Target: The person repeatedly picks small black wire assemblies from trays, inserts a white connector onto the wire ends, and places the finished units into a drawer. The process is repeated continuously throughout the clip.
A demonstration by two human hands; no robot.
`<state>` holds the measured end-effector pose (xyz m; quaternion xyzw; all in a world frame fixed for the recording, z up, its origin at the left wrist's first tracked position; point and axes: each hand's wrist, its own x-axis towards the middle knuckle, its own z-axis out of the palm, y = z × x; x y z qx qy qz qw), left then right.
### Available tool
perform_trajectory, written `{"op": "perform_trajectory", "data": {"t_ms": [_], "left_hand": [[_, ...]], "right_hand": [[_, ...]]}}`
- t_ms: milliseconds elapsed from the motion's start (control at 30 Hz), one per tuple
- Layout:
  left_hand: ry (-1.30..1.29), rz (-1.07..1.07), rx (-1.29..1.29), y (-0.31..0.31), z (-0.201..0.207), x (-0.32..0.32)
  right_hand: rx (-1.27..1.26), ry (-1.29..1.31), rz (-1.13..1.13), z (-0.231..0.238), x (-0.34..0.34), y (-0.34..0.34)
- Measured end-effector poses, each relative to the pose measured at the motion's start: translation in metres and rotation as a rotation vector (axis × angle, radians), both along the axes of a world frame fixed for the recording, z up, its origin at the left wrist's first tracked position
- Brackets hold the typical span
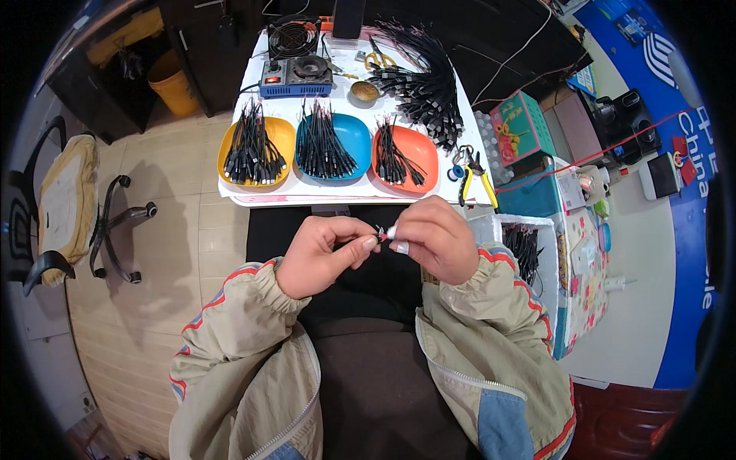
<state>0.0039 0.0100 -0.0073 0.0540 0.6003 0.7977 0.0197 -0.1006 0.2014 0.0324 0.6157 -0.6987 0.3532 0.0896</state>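
Over my lap, just off the table's near edge, my left hand (328,251) pinches a short black cable (378,238) between thumb and fingers. Close against it, my right hand (437,239) is closed on the cable's tip, where thin reddish wire ends show. White coverings wrap some right fingertips. Most of the cable is hidden by my fingers. Beyond my hands stand a yellow tray (287,136), a blue tray (362,135) and an orange tray (431,146). Each holds a bunch of short black cables with connector ends toward me.
Farther back sit a blue solder pot (295,86), a fan (294,37), a small round tin (363,92) and a large cable heap (429,92). Yellow-handled pliers (477,182) lie at the table's right corner. A foam box (548,268) with cables stands right; an office chair (67,207) left.
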Motion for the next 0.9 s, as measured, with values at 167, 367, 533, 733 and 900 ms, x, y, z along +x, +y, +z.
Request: {"op": "perform_trajectory", "data": {"t_ms": [167,367,533,733,900], "left_hand": [[0.048,0.028,-0.065,0.002,0.000,0.003],[0.631,0.415,-0.872,0.008,-0.008,0.000],[0.336,0.323,-0.464,0.005,-0.010,0.001],[0.082,0.100,-0.147,0.003,-0.006,0.005],[0.584,0.389,-0.723,0.006,-0.009,0.004]], "right_hand": [[-0.016,0.038,-0.057,-0.006,0.002,-0.007],[0.127,-0.574,-0.200,-0.023,0.012,-0.007],[-0.006,-0.830,-0.108,-0.015,0.013,-0.004],[0.057,-0.227,-0.031,-0.006,0.003,-0.004],[0.114,-0.520,-0.162,-0.017,0.016,-0.006]]}}
